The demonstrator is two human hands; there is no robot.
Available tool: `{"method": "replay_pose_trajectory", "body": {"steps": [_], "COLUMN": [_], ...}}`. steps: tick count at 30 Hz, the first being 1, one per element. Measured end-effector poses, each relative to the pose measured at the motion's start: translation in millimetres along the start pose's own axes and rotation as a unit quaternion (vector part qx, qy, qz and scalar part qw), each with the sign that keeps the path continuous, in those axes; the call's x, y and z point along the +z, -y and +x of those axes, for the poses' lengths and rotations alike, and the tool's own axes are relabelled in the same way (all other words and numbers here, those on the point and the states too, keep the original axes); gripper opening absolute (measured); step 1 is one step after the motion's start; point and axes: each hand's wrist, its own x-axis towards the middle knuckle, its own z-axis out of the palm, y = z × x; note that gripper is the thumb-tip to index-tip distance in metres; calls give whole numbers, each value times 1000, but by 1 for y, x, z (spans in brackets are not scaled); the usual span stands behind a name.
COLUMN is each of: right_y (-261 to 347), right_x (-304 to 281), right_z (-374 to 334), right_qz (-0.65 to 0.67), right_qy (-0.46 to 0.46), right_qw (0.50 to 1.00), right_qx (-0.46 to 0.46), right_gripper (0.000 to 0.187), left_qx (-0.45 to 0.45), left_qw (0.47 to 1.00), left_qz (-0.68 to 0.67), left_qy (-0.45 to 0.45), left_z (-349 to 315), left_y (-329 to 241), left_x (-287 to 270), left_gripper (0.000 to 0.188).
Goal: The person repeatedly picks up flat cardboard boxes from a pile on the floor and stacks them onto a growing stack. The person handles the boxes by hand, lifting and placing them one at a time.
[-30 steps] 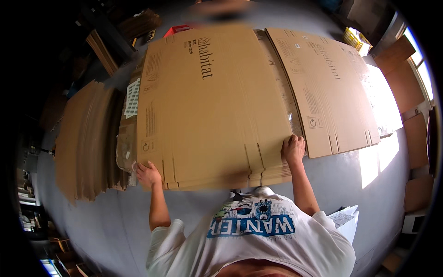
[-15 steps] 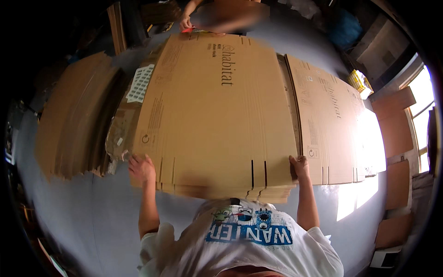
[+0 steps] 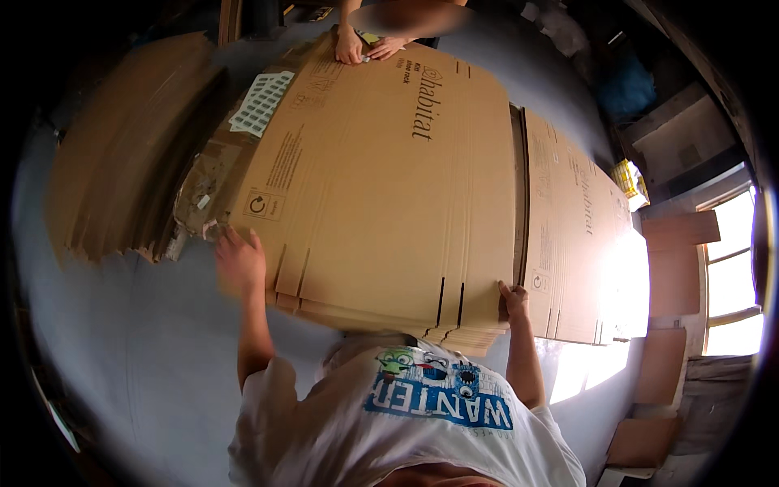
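Observation:
A stack of flattened cardboard boxes (image 3: pixel 373 211) lies in front of me, its top sheet printed with dark lettering and symbols. My left hand (image 3: pixel 242 258) rests at the stack's near left edge, fingers stretched out and slightly blurred. At the near right edge, my right hand (image 3: pixel 514 302) grips the cardboard with the thumb on top; its other fingers are mostly hidden. Across the stack, a co-worker's hands (image 3: pixel 350 47) are on the far left corner, by a small object I cannot make out.
More flattened boxes (image 3: pixel 560 235) stand stacked on the right, partly in glaring sunlight. Cardboard sheets (image 3: pixel 122 154) are piled on the left. A pale sheet with rows of dark ovals (image 3: pixel 261 101) lies beside my stack. A yellow-and-white package (image 3: pixel 629 185) sits at the far right.
The view has turned, so the stack appears slanted. The co-worker's two hands have come together on the far left corner. My hands stay at the near edges.

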Motion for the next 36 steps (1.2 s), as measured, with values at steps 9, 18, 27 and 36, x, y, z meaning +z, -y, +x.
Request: {"method": "replay_pose_trajectory", "body": {"steps": [9, 18, 27, 36], "right_y": [-36, -28, -22, -7], "right_x": [-5, 4, 9, 7], "right_z": [25, 10, 10, -5], "right_qz": [58, 41, -15, -89], "right_qy": [70, 20, -32, -64], "right_qw": [995, 999, 999, 993], "right_qx": [34, -12, -30, -42], "right_gripper": [31, 35, 36, 42], "left_qx": [-45, 29, 35, 62], "left_qw": [998, 999, 998, 994], "left_qz": [-17, 17, 55, 78], "left_qy": [45, -26, 23, -52], "left_z": [8, 5, -14, -11], "left_y": [-14, -5, 42, 36], "left_x": [-22, -2, 74, 61], "left_gripper": [47, 46, 49, 49]}}
